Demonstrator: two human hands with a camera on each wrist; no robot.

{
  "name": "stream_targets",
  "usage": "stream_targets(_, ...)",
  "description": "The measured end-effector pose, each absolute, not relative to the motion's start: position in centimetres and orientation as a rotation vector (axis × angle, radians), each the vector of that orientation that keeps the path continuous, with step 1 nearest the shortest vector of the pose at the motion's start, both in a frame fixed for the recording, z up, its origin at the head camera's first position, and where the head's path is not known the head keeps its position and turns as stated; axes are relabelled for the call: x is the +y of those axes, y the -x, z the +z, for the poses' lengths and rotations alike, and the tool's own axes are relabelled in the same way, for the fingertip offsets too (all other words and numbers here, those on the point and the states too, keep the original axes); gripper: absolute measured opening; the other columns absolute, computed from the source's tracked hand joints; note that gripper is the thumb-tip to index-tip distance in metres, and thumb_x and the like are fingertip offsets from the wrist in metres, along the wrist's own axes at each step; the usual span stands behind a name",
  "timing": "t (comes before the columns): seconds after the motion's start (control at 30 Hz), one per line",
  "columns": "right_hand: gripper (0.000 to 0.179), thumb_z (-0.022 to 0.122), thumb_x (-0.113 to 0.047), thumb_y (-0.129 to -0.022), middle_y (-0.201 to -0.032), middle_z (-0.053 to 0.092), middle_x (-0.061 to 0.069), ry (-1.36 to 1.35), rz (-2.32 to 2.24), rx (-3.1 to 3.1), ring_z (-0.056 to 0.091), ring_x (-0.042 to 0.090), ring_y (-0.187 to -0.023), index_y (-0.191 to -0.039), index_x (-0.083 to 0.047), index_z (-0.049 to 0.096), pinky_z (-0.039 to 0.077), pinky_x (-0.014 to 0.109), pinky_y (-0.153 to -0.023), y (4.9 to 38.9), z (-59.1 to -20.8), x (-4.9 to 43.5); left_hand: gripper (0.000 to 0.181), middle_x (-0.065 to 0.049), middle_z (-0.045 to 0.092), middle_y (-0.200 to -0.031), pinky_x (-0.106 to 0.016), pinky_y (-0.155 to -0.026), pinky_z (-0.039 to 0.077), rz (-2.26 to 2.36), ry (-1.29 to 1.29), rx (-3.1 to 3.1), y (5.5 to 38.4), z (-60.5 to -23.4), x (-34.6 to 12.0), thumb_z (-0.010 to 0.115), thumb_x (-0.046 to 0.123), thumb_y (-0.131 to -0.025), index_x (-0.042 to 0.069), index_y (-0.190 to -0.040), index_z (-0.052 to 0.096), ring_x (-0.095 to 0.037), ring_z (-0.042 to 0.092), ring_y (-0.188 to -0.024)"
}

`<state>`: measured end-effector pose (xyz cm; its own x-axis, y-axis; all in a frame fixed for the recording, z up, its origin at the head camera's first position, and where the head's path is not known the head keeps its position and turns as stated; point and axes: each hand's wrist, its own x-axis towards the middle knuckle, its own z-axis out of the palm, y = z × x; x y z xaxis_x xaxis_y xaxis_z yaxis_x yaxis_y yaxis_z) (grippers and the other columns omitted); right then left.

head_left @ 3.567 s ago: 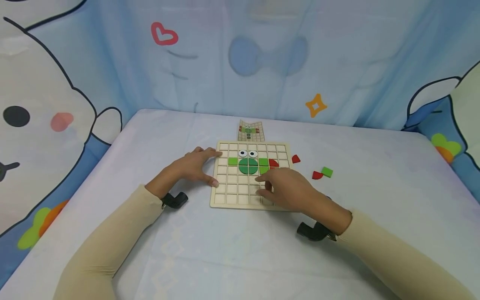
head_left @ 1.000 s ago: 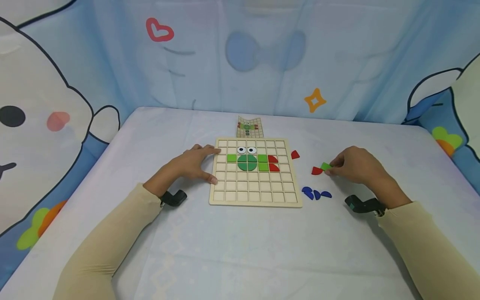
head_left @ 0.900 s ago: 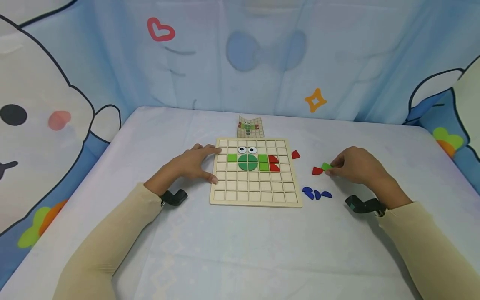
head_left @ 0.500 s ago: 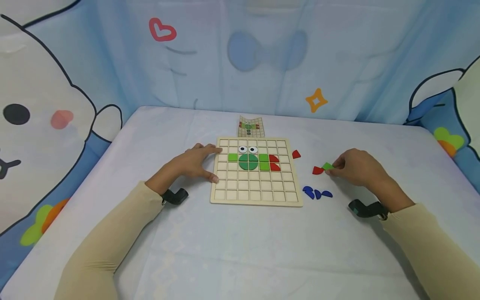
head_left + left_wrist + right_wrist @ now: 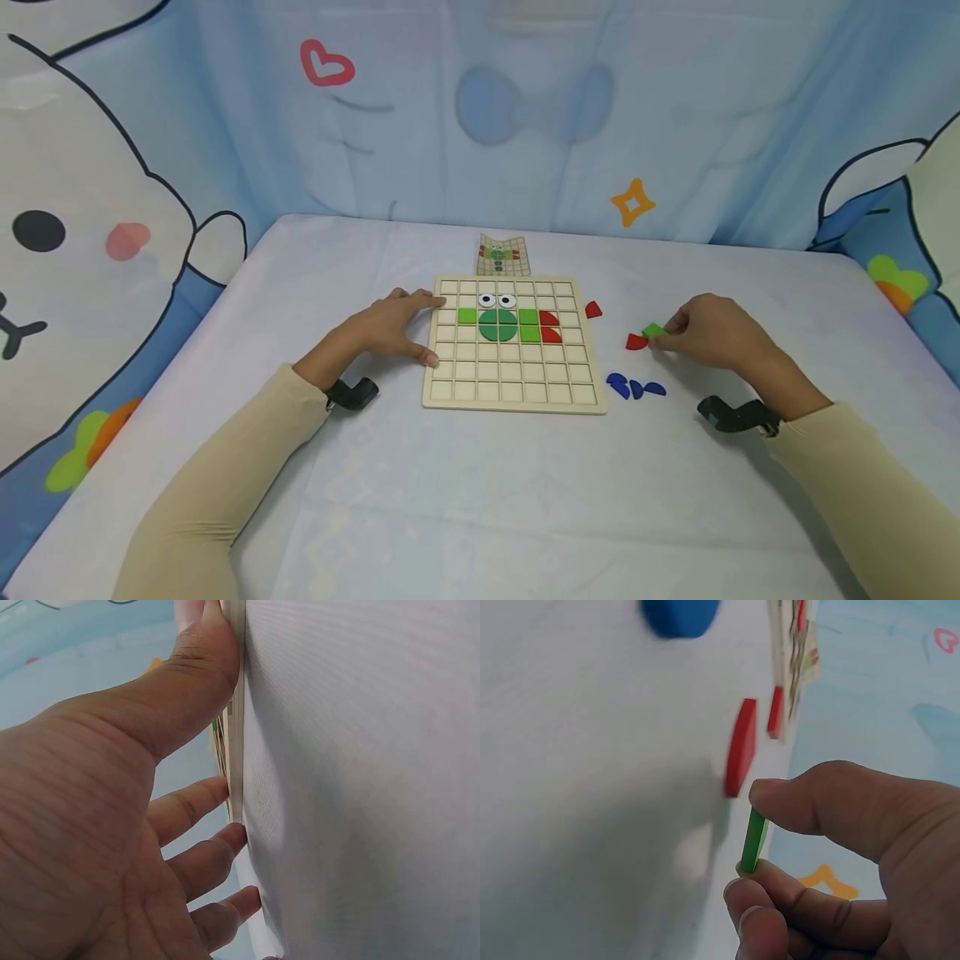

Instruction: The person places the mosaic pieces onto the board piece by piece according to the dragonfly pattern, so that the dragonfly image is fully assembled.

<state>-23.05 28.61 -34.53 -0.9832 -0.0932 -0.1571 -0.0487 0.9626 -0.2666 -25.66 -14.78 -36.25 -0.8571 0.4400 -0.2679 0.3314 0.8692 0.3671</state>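
Observation:
My left hand (image 5: 390,323) rests at the left side of a wooden grid board (image 5: 461,392), thumb and fingertips on its edge. In the left wrist view its fingers lie spread along that edge. My right hand (image 5: 712,333) pinches a green square tile (image 5: 755,840) between thumb and fingertips, low over the table right of the board. A red quarter-round piece (image 5: 637,342) lies just left of that tile. On the board sit two eye pieces (image 5: 507,301), a dark green disc (image 5: 498,326), light green squares (image 5: 529,333) and two red quarter-rounds (image 5: 551,335).
Several blue half-round pieces (image 5: 655,389) lie near the board's lower right corner. Another red piece (image 5: 593,309) is by its right edge. A picture card (image 5: 502,256) with a grid pattern stands behind the board. The white tablecloth (image 5: 465,500) meets a blue curtain (image 5: 420,125).
My right hand has moved from over the board to the green tile on the right, uncovering the lower red piece and the blue pieces. Over the last second both hands have stayed nearly still.

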Motion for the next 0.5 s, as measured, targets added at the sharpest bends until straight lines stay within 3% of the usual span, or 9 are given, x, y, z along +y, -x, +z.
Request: stream_targets(0.5,0.034,0.077,-0.03,-0.083,-0.081,0.071,0.008,0.391,-0.433,2.933,0.059,0.017,-0.067,-0.096,0.001,0.073,0.047,0.028,-0.058,23.0,-32.4,20.5,0.101,-0.007,0.022,-0.165,-0.061,-0.112,0.032,0.449,-0.566,2.683,25.8,-36.3,-14.8,0.081,0.052,-0.076,0.026,-0.157,0.028,-0.038,0.023,-0.149)
